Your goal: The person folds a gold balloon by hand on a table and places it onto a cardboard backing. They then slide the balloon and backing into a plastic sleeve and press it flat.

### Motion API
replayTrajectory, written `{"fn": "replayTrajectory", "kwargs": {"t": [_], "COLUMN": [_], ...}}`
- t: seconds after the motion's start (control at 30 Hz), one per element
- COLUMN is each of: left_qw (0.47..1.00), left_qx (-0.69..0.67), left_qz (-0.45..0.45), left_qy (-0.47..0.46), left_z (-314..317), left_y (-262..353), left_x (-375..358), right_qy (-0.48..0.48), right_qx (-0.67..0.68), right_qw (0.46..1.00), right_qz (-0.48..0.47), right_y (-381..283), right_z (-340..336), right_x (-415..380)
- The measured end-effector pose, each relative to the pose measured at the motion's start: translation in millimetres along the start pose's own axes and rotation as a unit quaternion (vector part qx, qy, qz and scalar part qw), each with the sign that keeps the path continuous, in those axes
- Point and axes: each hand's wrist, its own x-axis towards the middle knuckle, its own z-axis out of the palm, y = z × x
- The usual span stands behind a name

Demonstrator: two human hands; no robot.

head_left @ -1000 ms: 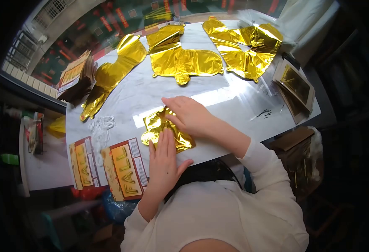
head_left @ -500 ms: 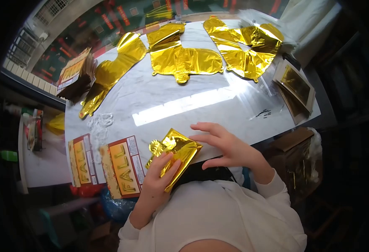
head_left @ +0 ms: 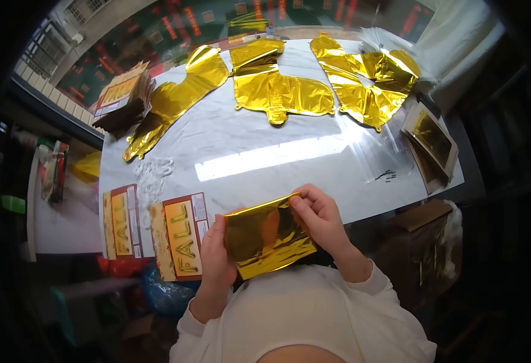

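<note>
A folded gold foil balloon (head_left: 269,236) is held up at the table's near edge, its shiny face toward me. My left hand (head_left: 216,254) grips its left side, thumb in front and fingers hidden behind. At the upper right corner, my right hand (head_left: 320,216) pinches the foil between thumb and curled fingers. Left of the balloon lie two printed cards reading "FALL", a nearer card (head_left: 182,239) and a farther card (head_left: 120,221). Flat gold foil letter balloons spread across the back: a left one (head_left: 178,100), a middle one (head_left: 283,94) and a right one (head_left: 368,81).
A stack of printed cards (head_left: 122,97) stands at the back left. White string (head_left: 153,175) lies near the cards. Small dark pieces (head_left: 386,176) and a leaning stack of cards (head_left: 431,142) are at the right. A cardboard box (head_left: 419,242) sits below the table's right edge.
My right hand has closed on the foil's upper right corner. The folded balloon, earlier angled with a crumpled flap under my left hand, is now turned into a smooth, wide rectangle.
</note>
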Motion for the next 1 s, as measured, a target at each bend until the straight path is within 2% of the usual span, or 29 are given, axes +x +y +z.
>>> {"fn": "replayTrajectory", "kwargs": {"t": [0.07,0.13,0.2,0.33,0.47,0.63,0.7,0.77,0.8,0.87,1.0], "left_qw": [1.000,0.999,0.998,0.990,0.990,0.992,0.985,0.995,0.995,0.980,0.974], "left_qx": [-0.015,-0.035,-0.040,-0.060,-0.064,0.064,0.094,0.034,0.031,0.189,0.205], "left_qz": [0.009,0.016,0.036,0.081,0.082,0.100,0.136,0.063,0.065,0.050,0.085], "left_qy": [0.025,0.002,0.028,0.096,0.096,0.036,0.045,0.064,0.068,0.039,0.032], "left_z": [-5,-9,-6,-9,-14,-29,-22,-7,-11,-23,-20], "left_y": [-9,-15,-19,-23,-24,-11,-1,13,11,2,-3], "left_x": [-1,-1,1,7,7,-2,-3,-6,-3,8,12], "right_qy": [0.036,0.033,0.031,-0.001,-0.034,-0.006,0.002,-0.013,-0.013,-0.021,-0.011], "right_qx": [0.000,0.009,0.017,0.054,0.047,0.055,0.068,0.095,0.089,0.064,0.000], "right_qw": [0.998,0.999,0.999,0.998,0.998,0.998,0.998,0.995,0.996,0.998,1.000], "right_qz": [-0.043,-0.041,-0.039,-0.028,-0.005,-0.005,-0.004,-0.007,-0.003,-0.007,-0.024], "right_y": [9,14,15,11,10,15,13,12,9,7,7], "right_z": [-2,-4,-1,10,6,-9,-13,-13,-11,-10,-14], "right_x": [0,1,1,-1,0,3,4,2,1,-1,-10]}}
